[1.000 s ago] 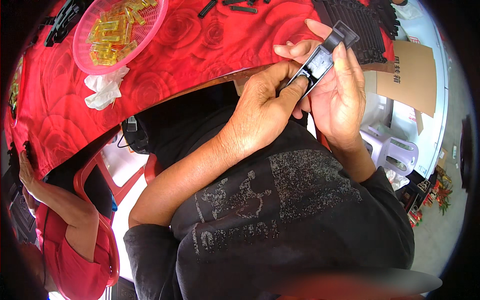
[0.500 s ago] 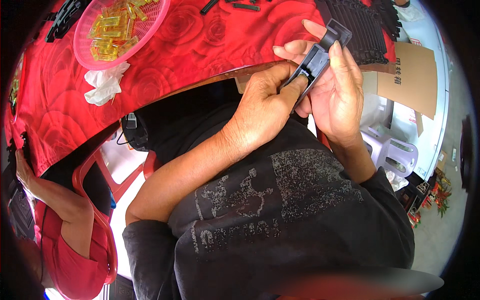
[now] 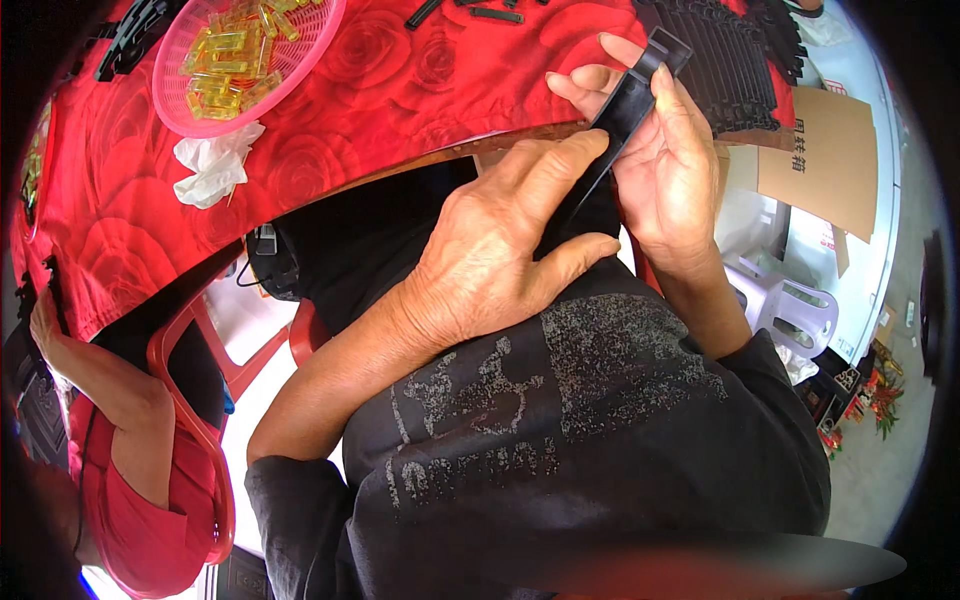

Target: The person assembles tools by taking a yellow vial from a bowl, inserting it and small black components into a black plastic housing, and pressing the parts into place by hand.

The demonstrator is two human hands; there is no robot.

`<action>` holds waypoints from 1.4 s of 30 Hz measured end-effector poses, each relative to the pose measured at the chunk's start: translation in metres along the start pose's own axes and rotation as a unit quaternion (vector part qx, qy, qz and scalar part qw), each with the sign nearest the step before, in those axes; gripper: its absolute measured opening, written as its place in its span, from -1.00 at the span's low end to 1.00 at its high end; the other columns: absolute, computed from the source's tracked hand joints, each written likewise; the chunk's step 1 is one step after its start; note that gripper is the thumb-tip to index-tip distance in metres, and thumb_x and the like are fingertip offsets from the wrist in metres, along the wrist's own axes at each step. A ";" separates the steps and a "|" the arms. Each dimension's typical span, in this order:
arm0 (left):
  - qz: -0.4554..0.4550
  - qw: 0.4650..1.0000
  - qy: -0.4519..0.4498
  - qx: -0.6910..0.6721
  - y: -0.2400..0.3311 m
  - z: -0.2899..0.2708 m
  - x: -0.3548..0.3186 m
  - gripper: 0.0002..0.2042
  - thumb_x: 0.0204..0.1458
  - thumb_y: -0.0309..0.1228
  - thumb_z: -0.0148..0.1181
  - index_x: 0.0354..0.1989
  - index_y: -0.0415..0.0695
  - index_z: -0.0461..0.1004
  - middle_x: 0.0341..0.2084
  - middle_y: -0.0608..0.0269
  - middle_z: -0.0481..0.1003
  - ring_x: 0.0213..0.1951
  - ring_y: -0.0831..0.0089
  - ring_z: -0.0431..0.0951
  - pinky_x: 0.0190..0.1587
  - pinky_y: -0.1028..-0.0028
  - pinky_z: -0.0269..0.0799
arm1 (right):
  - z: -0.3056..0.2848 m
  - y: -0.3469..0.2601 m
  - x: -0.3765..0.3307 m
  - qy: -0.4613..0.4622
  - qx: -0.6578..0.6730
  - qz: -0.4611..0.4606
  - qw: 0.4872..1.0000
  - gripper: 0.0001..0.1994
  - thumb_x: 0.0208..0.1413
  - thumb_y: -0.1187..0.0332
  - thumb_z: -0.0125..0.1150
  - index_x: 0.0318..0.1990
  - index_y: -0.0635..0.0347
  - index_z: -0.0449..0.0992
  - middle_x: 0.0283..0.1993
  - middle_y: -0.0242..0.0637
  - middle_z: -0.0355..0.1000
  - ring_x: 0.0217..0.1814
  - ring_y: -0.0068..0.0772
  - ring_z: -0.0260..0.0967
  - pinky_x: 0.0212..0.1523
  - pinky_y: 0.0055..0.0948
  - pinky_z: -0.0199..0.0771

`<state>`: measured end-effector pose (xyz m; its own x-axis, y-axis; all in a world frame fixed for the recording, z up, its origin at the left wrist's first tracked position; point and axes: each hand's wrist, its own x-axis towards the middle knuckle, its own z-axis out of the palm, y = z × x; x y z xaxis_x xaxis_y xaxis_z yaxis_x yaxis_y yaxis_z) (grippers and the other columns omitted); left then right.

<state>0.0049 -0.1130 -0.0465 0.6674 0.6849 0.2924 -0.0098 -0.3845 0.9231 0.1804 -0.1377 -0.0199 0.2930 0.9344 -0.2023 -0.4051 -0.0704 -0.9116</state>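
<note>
Currently both hands work one long black plastic strip [image 3: 628, 110], held over the lap just below the edge of the table with the red rose-patterned cloth [image 3: 400, 90]. Right hand [image 3: 670, 160] is closed around the strip's upper part, fingers curled behind it, its top end sticking out above them. Left hand [image 3: 500, 250] pinches the strip's lower part, forefinger along it and thumb under. On the cloth: pink basket [image 3: 310, 45] of yellow clear pieces, crumpled white tissue [image 3: 212, 165] just beside it, stack of black parts [image 3: 735, 60] near the right hand. Another person in red [image 3: 130, 500] sits at lower left.
</note>
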 end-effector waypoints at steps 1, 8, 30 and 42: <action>0.001 1.000 0.000 0.000 0.001 0.000 0.001 -0.26 -0.12 -0.36 0.50 0.27 -0.18 0.28 0.02 -0.10 0.47 0.03 0.01 0.55 0.06 0.24 0.50 | 0.000 0.000 0.000 0.000 -0.001 -0.001 1.000 -0.50 0.47 0.17 -0.35 0.28 0.45 0.24 0.04 0.03 0.45 0.24 0.12 0.37 0.30 -0.11 0.32; -0.049 0.995 -0.065 0.064 0.002 0.001 0.003 -0.20 -0.10 -0.45 0.44 0.38 -0.10 0.19 -0.05 -0.18 0.49 -0.05 -0.09 0.56 -0.02 0.20 0.54 | 0.001 0.000 0.000 -0.010 -0.020 -0.014 1.000 -0.50 0.47 0.17 -0.36 0.27 0.45 0.24 0.04 0.03 0.46 0.25 0.13 0.37 0.33 -0.10 0.28; -0.032 0.990 -0.091 0.101 -0.002 0.000 -0.002 -0.26 -0.11 -0.51 0.37 0.30 -0.12 0.15 -0.29 -0.12 0.54 -0.27 -0.06 0.62 -0.27 0.20 0.57 | 0.008 0.003 -0.005 -0.064 -0.080 -0.032 0.994 -0.51 0.45 0.21 -0.32 0.27 0.49 0.24 -0.05 0.05 0.48 0.11 0.04 0.47 0.29 -0.08 0.35; -0.044 0.994 -0.085 0.056 -0.003 -0.002 -0.003 -0.27 -0.13 -0.49 0.40 0.25 -0.13 0.16 -0.34 -0.12 0.54 -0.29 -0.07 0.62 -0.29 0.21 0.56 | 0.014 0.004 -0.007 -0.074 -0.062 -0.014 0.995 -0.51 0.45 0.20 -0.31 0.27 0.47 0.26 -0.04 0.04 0.49 0.11 0.00 0.47 0.28 -0.11 0.36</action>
<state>0.0013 -0.1127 -0.0498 0.7785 0.6079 0.1564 0.1304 -0.4004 0.9070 0.1645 -0.1400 -0.0173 0.1681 0.9773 -0.1286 -0.2856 -0.0766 -0.9553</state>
